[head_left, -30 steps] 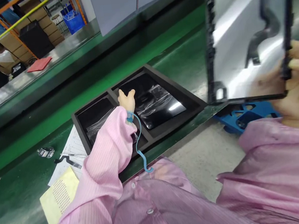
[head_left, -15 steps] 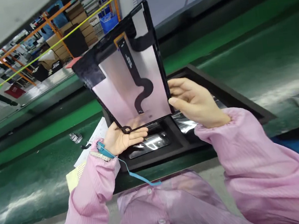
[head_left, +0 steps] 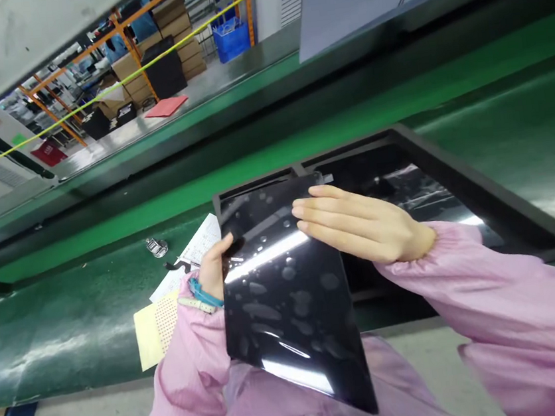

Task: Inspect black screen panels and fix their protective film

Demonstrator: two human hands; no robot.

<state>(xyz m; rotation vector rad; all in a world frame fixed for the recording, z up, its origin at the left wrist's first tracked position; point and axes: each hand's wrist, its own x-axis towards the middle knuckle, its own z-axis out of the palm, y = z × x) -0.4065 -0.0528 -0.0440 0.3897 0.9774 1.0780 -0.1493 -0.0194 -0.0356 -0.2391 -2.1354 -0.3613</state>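
Observation:
A glossy black display panel (head_left: 288,300) lies tilted in front of my chest, its glass face up and smudged with marks. My left hand (head_left: 217,268) grips its left edge, thumb on the glass, fingers hidden beneath. My right hand (head_left: 360,225) lies flat on the panel's upper right part with its fingers stretched out together. Behind the panel sits a black two-compartment tray (head_left: 457,161) holding shiny bagged parts. Both sleeves are pink, and a blue wrist strap (head_left: 202,295) circles my left wrist.
The tray rests on a green conveyor belt (head_left: 70,325). Left of the panel lie white papers (head_left: 197,250), a yellow perforated sheet (head_left: 157,322) and a small metal clip (head_left: 156,247). Shelves with cardboard boxes (head_left: 126,71) stand far behind.
The panel was held upright with its silver back and flex cable facing me; now it is turned glass side up and lowered toward my chest. My right hand moved onto its top.

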